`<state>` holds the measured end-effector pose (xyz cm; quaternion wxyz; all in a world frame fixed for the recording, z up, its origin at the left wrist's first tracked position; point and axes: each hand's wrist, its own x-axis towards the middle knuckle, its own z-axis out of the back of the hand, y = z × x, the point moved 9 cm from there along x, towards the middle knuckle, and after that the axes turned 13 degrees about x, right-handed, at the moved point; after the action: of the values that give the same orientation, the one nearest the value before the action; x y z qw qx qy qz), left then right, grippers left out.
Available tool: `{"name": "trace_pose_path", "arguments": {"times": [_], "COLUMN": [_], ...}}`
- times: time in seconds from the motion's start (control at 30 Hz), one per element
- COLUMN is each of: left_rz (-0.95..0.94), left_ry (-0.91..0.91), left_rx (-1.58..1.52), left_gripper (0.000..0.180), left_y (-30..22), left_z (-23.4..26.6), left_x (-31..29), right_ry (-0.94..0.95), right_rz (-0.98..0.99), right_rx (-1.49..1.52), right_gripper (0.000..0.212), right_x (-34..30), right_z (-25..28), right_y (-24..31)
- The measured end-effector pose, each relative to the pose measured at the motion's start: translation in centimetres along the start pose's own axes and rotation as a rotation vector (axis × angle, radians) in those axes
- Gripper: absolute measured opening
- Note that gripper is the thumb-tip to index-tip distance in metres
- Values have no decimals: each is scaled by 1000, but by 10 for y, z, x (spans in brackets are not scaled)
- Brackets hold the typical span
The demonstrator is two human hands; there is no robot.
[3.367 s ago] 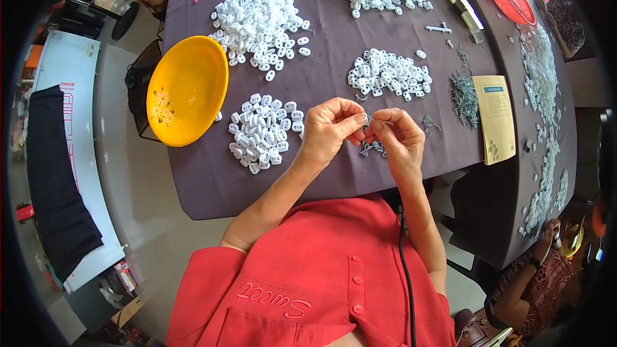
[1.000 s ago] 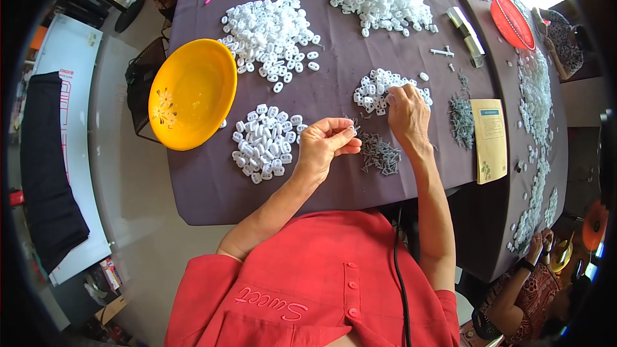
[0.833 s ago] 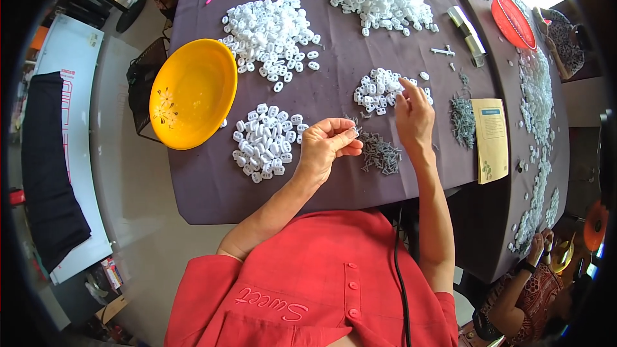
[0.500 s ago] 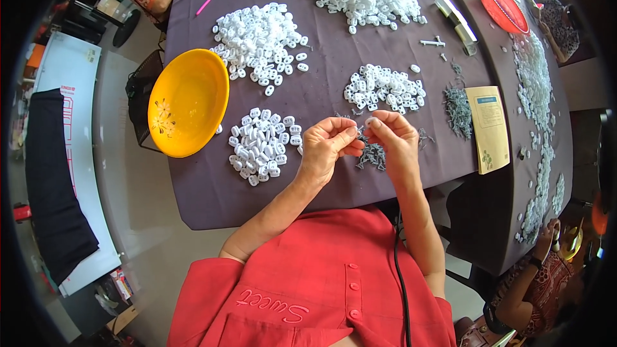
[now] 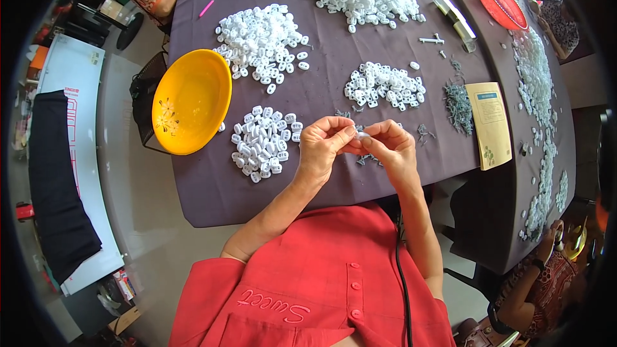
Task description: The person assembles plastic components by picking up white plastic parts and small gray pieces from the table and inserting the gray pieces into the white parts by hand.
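In front of my chest, both hands meet above the near part of the table. My right hand [image 5: 393, 149] pinches a small white oval plastic piece [image 5: 362, 134] between thumb and forefinger. Thumb and fingers of my left hand [image 5: 322, 144] press together against its left side; whatever they hold is too small to make out. Beneath the hands lie small grey parts [image 5: 367, 159], partly covered. A pile of white oval pieces with slots [image 5: 260, 144] is left of my left hand, and another pile of white pieces with holes [image 5: 384, 85] lies just beyond my hands.
Two larger white heaps [image 5: 260, 42] [image 5: 366, 0] lie farther back. A yellow bowl [image 5: 193, 103] stands at the left edge. Grey parts [image 5: 458, 108], a tan booklet [image 5: 488, 125] and a tape dispenser [image 5: 456, 22] are on the right. Other people sit around the tables.
My right hand has turned and lowered slightly, bringing the white piece against the fingertips of my left hand. The left hand has barely moved.
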<state>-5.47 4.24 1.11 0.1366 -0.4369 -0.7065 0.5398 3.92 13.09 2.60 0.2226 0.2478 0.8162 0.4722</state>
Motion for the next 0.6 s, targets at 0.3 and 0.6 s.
{"name": "trace_pose_path", "arguments": {"times": [0.3,0.6], "left_rz": [-31,-114], "left_ry": [-18,-29], "left_rx": [82,154], "left_gripper": [8,8], "left_y": [1,-4], "left_z": [-4,-4], "left_x": [-3,-4], "right_ry": [-224,-218], "right_rz": [144,126], "right_rx": [146,212], "right_gripper": [7,7], "right_x": [-4,-7], "right_z": [12,6], "right_y": [14,0]}}
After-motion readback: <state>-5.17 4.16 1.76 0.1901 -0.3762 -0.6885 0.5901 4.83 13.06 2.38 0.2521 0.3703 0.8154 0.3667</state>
